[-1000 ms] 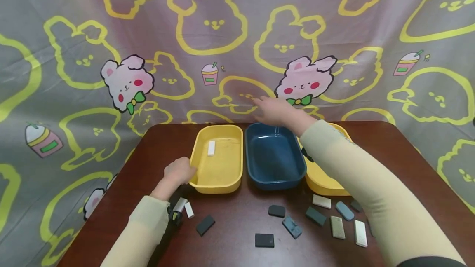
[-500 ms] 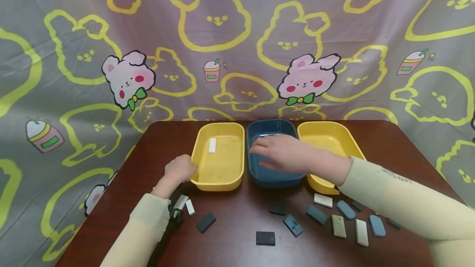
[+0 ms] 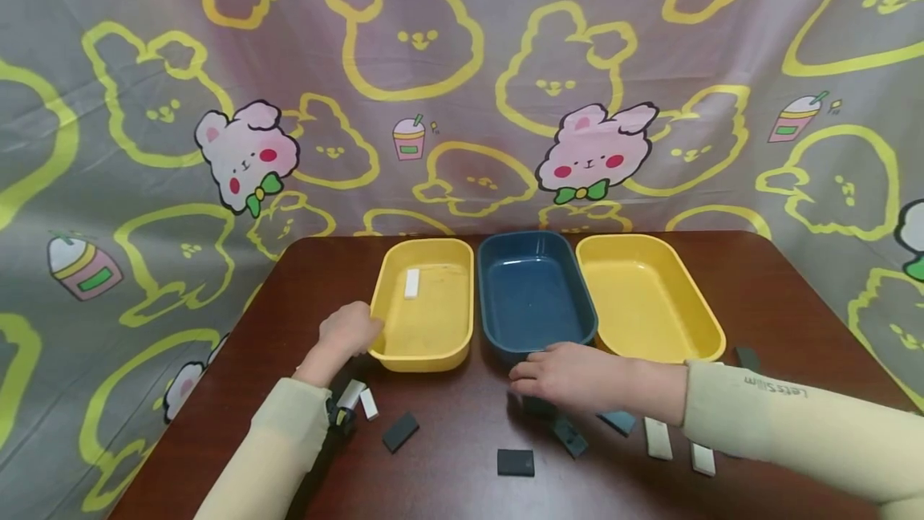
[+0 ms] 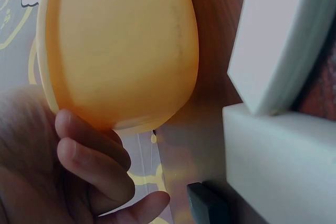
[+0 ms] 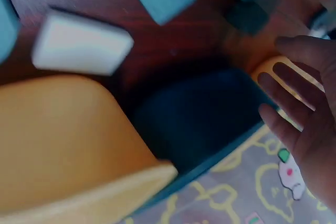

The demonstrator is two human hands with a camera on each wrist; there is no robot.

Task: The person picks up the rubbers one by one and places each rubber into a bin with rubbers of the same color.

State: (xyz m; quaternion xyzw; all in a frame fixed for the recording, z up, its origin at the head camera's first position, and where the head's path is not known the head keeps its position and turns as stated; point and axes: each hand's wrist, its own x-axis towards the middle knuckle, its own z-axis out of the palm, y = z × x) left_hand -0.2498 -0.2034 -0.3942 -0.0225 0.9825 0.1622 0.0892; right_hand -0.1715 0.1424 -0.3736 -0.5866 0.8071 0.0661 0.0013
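Observation:
My left hand (image 3: 348,333) is at the left yellow bin (image 3: 422,363), its fingers (image 4: 94,166) curled at the rim, which it appears to grip. One white block (image 3: 411,283) lies inside that bin. Two white blocks (image 3: 369,404) lie just below this hand, large in the left wrist view. My right hand (image 3: 566,378) hovers in front of the blue bin (image 3: 537,295), fingers (image 5: 286,103) apart and nothing held. Beneath it are a partly hidden dark block (image 3: 537,406) and a blue-grey block (image 3: 570,436).
A right yellow bin (image 3: 642,295) stands beside the blue one. Dark blocks (image 3: 516,462) (image 3: 400,432) lie nearer on the brown table (image 3: 447,472). Pale blocks (image 3: 658,437) are at right, partly under the right sleeve (image 3: 787,428). A patterned curtain (image 3: 462,87) hangs behind.
My right hand has come from beyond the blue bin, back across it, to the blocks in front. My left hand has stayed at the left yellow bin's rim.

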